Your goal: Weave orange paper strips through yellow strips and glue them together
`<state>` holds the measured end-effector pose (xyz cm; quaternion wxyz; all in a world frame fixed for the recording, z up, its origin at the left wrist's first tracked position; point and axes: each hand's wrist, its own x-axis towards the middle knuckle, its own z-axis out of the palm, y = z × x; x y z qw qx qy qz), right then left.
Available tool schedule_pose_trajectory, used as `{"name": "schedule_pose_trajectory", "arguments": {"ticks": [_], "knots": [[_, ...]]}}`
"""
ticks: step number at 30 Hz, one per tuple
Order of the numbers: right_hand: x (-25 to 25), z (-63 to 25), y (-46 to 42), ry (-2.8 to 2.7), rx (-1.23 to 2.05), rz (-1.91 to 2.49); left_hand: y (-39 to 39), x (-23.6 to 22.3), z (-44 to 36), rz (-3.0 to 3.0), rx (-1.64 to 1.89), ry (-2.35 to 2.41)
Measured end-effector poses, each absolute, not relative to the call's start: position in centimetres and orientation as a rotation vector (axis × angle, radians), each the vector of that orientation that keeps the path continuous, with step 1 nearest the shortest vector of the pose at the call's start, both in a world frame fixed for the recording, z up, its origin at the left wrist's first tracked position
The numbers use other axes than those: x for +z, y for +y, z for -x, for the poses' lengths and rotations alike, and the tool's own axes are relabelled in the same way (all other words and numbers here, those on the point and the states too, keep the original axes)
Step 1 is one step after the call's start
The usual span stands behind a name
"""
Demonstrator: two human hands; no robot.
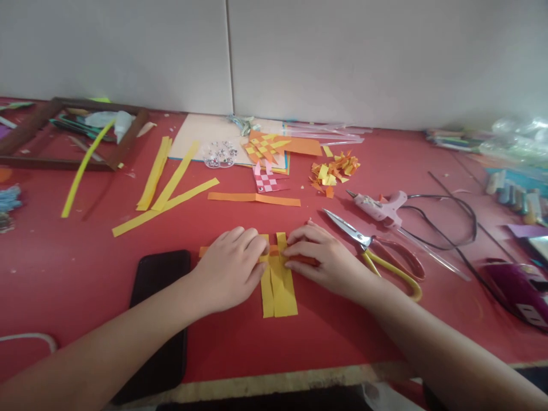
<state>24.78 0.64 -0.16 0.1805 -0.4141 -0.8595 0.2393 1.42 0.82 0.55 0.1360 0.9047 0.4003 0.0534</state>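
Yellow paper strips (pixel 284 294) lie upright in front of me, crossed by an orange paper strip (pixel 274 250). My left hand (pixel 233 268) is closed at their left edge, thumb and finger pinching a yellow strip near the crossing. The orange strip's left end shows beyond that hand. From the right, my right hand (pixel 327 260) has curved fingers on the orange strip, which shows between them; its fingertips touch the yellow strips' edge. The exact grip under the fingers is partly hidden.
Scissors (pixel 363 240) and a pink glue gun (pixel 381 208) with a cord lie to the right. A black phone (pixel 162 319) is under my left forearm. Farther back are loose yellow strips (pixel 171 202), an orange strip (pixel 257 198), paper scraps (pixel 331 171), woven paper fish (pixel 266 180) and a wooden frame (pixel 120 142).
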Motion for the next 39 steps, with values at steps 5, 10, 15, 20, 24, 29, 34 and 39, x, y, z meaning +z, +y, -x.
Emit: {"name": "schedule_pose_trajectory", "arguments": {"ticks": [5,10,15,20,24,29,34,39], "knots": [[0.1,-24.7,0.8,-2.447,0.692,1.208,0.5,0.5,-1.7,-2.572,0.134,1.236],[2.2,-25.3,1.5,-2.7,0.697,1.061,0.2,0.2,-2.1,-2.583,0.122,1.273],[3.7,-23.9,5.0,-2.49,0.42,1.015,0.2,0.4,-2.0,-2.591,0.132,1.27],[1.7,-20.3,9.8,-2.532,0.251,1.119,0.4,0.9,-1.7,-2.57,0.159,1.221],[-0.2,-18.6,11.6,-2.606,0.231,1.134,0.5,1.1,-1.6,-2.537,0.171,1.202],[-0.5,-18.4,12.1,-2.546,0.191,1.068,0.8,2.0,-1.7,-2.456,0.219,1.158],[2.5,-19.4,10.2,-2.217,0.092,1.007,1.3,3.8,-0.8,-2.233,0.411,1.265],[6.5,-20.2,4.8,-1.926,0.091,0.881,2.6,5.9,0.3,-1.89,0.624,1.341]]}}
